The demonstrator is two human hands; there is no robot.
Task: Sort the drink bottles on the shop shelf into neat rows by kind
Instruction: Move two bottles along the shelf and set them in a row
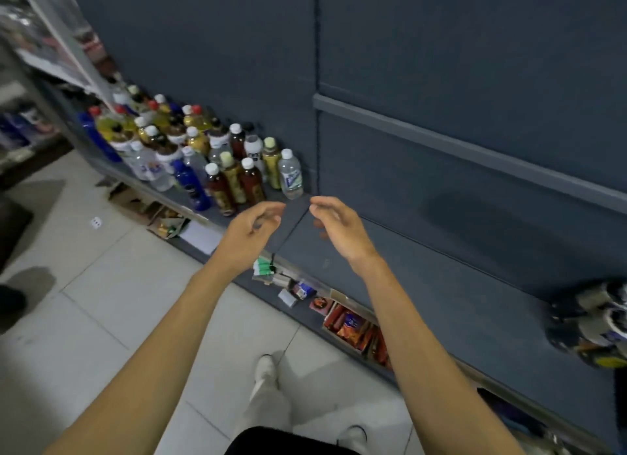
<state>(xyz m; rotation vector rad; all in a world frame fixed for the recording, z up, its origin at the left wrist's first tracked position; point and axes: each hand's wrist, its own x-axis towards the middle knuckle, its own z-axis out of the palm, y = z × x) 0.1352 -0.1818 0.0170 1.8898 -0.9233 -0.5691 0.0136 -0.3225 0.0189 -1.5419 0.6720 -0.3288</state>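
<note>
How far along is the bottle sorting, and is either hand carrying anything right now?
Nothing looks sorted yet: the bottles stand in one mixed cluster on the shelf, clear, dark and yellow kinds jumbled together. The left hand and right hand hover empty near the clear bottle at the cluster's edge. The bare shelf stretch to the right awaits rows; all sorting remains.
</note>
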